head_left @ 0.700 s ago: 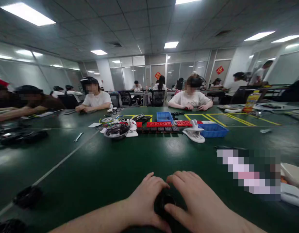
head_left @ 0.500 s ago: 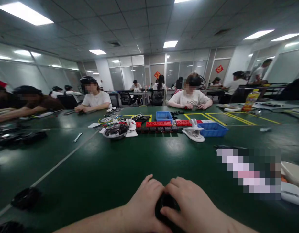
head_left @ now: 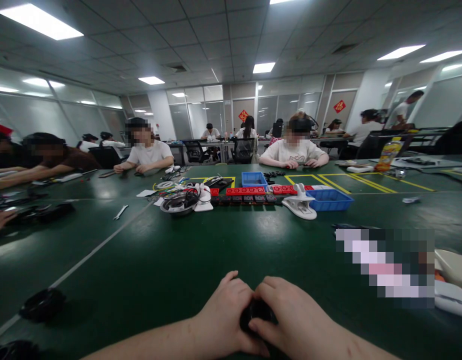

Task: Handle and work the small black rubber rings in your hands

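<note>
Between my two hands, low in the head view, is a black rounded object (head_left: 258,314) with a dark, slightly glossy surface. My left hand (head_left: 231,312) wraps its left side, with the thumb low and partly hidden. From the right, my right hand (head_left: 285,310) curls over it, its fingers at the far side and its thumb across the near side. Most of the object is covered by my fingers, so its exact kind cannot be made out. Off to the left on the green table (head_left: 156,270) lies a black coiled-looking item (head_left: 42,304), apart from my hands.
Farther ahead stand a bowl of cables (head_left: 177,204), red and black power strips (head_left: 246,195), a white clip base (head_left: 302,206) and a blue tray (head_left: 330,200). A wrench (head_left: 120,212) lies to the left, a white device (head_left: 452,297) to the right. Co-workers sit across the table.
My hands stay closed around the black object, with only a slight shift at its near side. At the far left, a co-worker's hand has come into view over the black items.
</note>
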The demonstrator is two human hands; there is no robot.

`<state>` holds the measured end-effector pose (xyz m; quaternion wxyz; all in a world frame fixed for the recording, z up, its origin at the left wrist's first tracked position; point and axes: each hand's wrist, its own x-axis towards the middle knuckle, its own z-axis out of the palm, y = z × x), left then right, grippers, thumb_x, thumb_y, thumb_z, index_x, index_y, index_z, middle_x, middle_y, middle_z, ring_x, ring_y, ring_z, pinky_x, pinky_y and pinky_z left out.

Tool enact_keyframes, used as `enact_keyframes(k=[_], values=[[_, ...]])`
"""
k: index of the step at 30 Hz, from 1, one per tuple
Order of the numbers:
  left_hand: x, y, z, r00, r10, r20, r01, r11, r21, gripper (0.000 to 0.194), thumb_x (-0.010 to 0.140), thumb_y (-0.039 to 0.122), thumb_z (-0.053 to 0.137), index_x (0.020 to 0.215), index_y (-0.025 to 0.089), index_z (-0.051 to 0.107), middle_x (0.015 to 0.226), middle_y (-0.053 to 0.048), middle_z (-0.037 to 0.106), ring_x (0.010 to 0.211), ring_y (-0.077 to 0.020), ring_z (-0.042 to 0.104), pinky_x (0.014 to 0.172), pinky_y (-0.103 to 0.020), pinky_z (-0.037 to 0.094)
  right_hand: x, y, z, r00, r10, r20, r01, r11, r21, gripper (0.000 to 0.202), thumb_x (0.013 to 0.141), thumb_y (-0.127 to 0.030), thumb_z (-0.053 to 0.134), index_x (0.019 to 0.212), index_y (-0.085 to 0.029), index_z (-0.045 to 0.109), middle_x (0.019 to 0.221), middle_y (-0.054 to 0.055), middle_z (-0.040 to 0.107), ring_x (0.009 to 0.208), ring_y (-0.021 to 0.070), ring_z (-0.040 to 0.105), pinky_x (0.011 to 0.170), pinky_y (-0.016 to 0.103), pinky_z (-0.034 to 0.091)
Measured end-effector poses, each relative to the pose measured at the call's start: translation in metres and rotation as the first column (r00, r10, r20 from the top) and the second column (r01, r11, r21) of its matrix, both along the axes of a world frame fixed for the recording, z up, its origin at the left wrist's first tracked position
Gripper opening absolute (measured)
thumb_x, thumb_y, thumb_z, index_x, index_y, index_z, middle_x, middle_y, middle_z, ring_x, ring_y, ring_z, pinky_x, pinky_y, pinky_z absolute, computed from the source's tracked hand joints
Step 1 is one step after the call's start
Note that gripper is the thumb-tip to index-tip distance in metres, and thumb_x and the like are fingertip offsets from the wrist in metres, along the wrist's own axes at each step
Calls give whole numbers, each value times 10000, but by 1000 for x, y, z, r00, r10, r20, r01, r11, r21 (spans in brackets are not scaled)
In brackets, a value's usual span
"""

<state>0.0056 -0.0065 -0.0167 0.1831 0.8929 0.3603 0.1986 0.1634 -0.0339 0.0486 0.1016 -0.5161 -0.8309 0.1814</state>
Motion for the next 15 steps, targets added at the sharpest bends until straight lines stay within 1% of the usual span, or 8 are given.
enact_keyframes(k=[4, 7, 10, 12, 14, 15], values=[[-1, 4, -1, 1000, -16, 3, 16, 1000, -7, 497, 460, 522, 723, 790, 188, 560, 707, 33, 551, 724, -170, 545, 980, -457, 252, -1, 0, 0, 1000, 2, 2, -1, 1000, -22, 143, 682, -235, 612, 802, -159, 624, 809, 52, 593, 733, 186, 541, 647, 287, 419], [-4, 9, 2, 996, -86, -14, 85, 996, -36, 459, 494, 458, 731, 825, 192, 555, 755, 35, 566, 762, -165, 551, 994, -432, 230, -1, -1, 5, 999, 42, -8, -42, 997, -65, 184, 688, -188, 589, 866, -161, 628, 869, 64, 603, 792, 198, 551, 697, 300, 432], [-6, 15, 5, 979, -197, -49, 193, 978, -83, 420, 545, 410, 718, 867, 199, 550, 818, 27, 582, 807, -170, 553, 963, -383, 276, 1, -5, 17, 982, 174, -72, -179, 980, -85, 283, 676, -107, 559, 945, -174, 620, 959, 58, 614, 885, 189, 551, 830, 311, 404], [-7, 18, 7, 968, -244, -56, 238, 966, -103, 386, 575, 400, 707, 866, 201, 551, 841, 26, 587, 816, -169, 551, 935, -354, 300, 2, -7, 23, 961, 258, -96, -265, 962, -63, 321, 676, -63, 526, 955, -188, 622, 978, 43, 625, 920, 175, 553, 949, 355, 318], [-8, 20, 9, 963, -264, -57, 256, 960, -116, 335, 590, 400, 701, 812, 195, 557, 820, 31, 588, 805, -163, 549, 914, -335, 310, 2, -7, 23, 932, 349, -94, -353, 935, -25, 323, 687, -29, 481, 909, -204, 638, 951, 16, 643, 930, 155, 560, 1019, 387, 217], [-8, 20, 10, 960, -272, -66, 263, 957, -124, 318, 589, 406, 701, 776, 191, 559, 802, 33, 587, 799, -163, 548, 905, -329, 315, 1, -5, 19, 904, 416, -94, -418, 908, 2, 313, 697, -24, 467, 877, -205, 647, 928, 4, 652, 933, 143, 561, 1033, 374, 193]])
